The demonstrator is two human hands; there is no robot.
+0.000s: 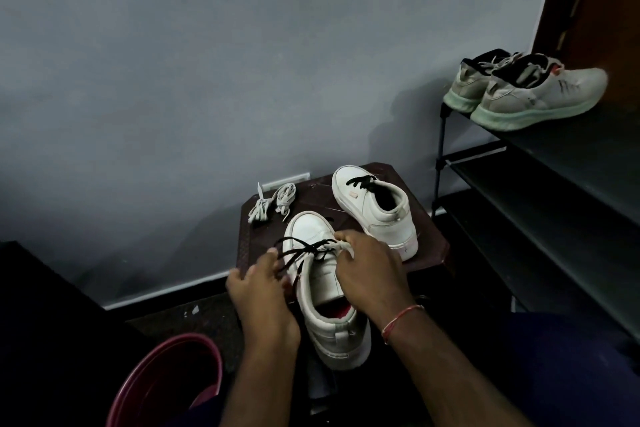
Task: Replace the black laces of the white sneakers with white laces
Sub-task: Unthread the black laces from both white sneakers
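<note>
A white sneaker (320, 274) lies in front of me, its toe pointing away, with a black lace (300, 251) loosened across its front. My left hand (258, 282) pinches a strand of that lace at the shoe's left side. My right hand (369, 270) grips the shoe's tongue and upper from the right. The second white sneaker (375, 210), laced in black, stands further back on the dark brown stool (429, 246). Two bundled white laces (273, 201) lie on the stool's far left corner.
A black shoe rack (540, 184) stands at the right, with a pair of grey-white running shoes (533, 90) on its top shelf. A maroon plastic tub (166, 381) sits at the lower left. A grey wall rises behind the stool.
</note>
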